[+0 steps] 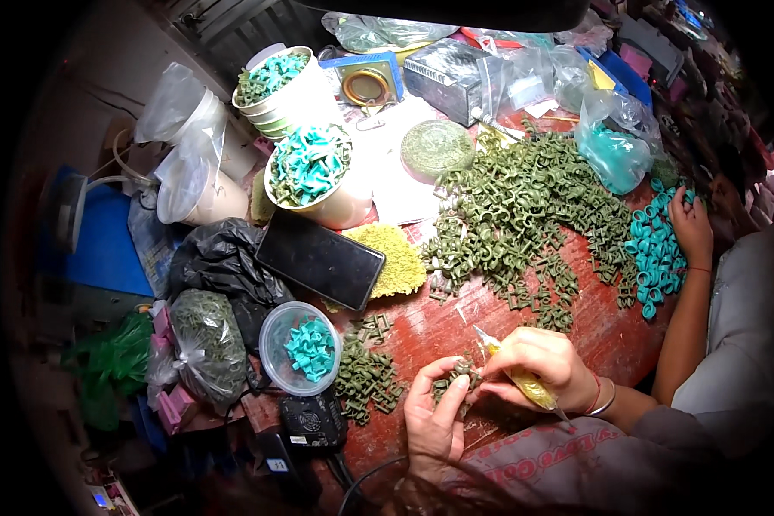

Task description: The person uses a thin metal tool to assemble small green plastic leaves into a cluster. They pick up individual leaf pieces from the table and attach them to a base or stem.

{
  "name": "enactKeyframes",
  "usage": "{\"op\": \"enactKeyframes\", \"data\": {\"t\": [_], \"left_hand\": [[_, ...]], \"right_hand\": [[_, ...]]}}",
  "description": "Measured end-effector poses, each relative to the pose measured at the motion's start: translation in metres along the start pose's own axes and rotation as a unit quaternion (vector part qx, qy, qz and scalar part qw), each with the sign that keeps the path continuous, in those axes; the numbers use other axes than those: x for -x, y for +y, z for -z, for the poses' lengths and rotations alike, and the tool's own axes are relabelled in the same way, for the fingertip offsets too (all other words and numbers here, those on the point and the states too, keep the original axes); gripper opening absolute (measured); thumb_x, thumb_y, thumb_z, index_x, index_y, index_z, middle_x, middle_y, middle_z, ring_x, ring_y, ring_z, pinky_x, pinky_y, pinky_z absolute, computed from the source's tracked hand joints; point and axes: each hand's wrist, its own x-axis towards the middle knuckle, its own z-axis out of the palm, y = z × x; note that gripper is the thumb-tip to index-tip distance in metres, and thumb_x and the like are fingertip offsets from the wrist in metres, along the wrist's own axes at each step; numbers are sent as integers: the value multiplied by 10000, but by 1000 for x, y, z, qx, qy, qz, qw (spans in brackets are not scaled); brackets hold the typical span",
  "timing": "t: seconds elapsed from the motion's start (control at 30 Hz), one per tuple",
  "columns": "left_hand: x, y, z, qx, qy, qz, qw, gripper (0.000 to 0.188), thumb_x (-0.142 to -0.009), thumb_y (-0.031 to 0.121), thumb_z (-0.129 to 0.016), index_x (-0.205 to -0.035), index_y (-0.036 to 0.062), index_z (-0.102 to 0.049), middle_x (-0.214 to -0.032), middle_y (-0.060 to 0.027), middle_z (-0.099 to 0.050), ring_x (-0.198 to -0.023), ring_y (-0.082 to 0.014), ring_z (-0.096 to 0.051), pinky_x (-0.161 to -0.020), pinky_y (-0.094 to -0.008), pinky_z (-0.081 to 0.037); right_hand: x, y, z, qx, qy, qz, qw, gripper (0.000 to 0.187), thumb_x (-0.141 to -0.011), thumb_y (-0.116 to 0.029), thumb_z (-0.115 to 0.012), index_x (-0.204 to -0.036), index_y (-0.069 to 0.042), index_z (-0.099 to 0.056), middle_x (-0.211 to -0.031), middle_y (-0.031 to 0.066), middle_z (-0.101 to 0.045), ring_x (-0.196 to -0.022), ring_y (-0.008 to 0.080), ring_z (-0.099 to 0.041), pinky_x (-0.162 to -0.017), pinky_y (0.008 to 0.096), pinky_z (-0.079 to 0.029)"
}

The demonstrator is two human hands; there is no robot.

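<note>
My left hand [435, 411] pinches a small dark green piece [456, 383] between thumb and fingers, near the table's front edge. My right hand [537, 365] grips a yellow pen-like tool [531, 389] with a pale pointed tip [487, 338]; the tool slants across the palm, its tip pointing up and left. Both hands are close together, fingers nearly meeting at the green piece. A large heap of similar olive-green pieces [533, 202] spreads beyond my hands. A smaller pile [368, 378] lies left of my left hand. How far the fingers cover the held piece cannot be made out.
A clear tub [271, 348] holds teal pieces. A black phone [320, 258] rests on a yellow sponge [397, 262]. White buckets [348, 206] stand behind, filled with green and teal pieces. At right, another person's hand [691, 225] touches teal rings [656, 249].
</note>
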Motion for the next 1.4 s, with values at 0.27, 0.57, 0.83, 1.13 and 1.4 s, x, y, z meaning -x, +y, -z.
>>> {"op": "enactKeyframes", "data": {"t": [0.27,0.57,0.83,1.13,1.4], "left_hand": [[0,-1,-3,-10,-16,1,1000,225,-950,-23,-575,-1173,-10,-544,-1055,-114,-658,-931,-178,-673,-781,-329,-613],[3,2,-7,-56,-16,-16,998,227,-955,-18,-576,-1178,-17,-534,-1077,-109,-647,-953,-174,-669,-783,-325,-621],[3,3,-8,-38,-26,-2,999,194,-984,10,-529,-1175,-26,-532,-1066,-124,-651,-929,-182,-678,-762,-328,-628],[2,3,-8,-27,-15,11,999,180,-997,27,-512,-1166,-32,-529,-1030,-146,-670,-897,-200,-692,-735,-332,-632],[0,0,0,23,-54,33,998,166,-1002,64,-545,-1146,-20,-550,-1014,-134,-672,-884,-211,-690,-724,-352,-628]], "right_hand": [[1,0,-1,-28,11,6,1000,287,-750,21,-782,-993,-51,-648,-851,92,-658,-757,259,-672,-660,343,-532],[2,2,-1,-20,15,-5,1000,284,-729,46,-747,-980,-36,-643,-830,102,-646,-724,264,-653,-640,339,-516],[2,0,-1,-27,30,-21,999,254,-739,48,-726,-966,-31,-642,-822,105,-643,-718,262,-653,-640,342,-516],[2,1,-2,-44,30,-32,998,244,-744,48,-726,-959,-33,-642,-812,93,-646,-716,248,-657,-639,338,-517],[2,-2,-2,-47,30,-35,998,250,-748,53,-732,-965,-31,-640,-810,88,-644,-715,239,-656,-637,332,-517]]}}
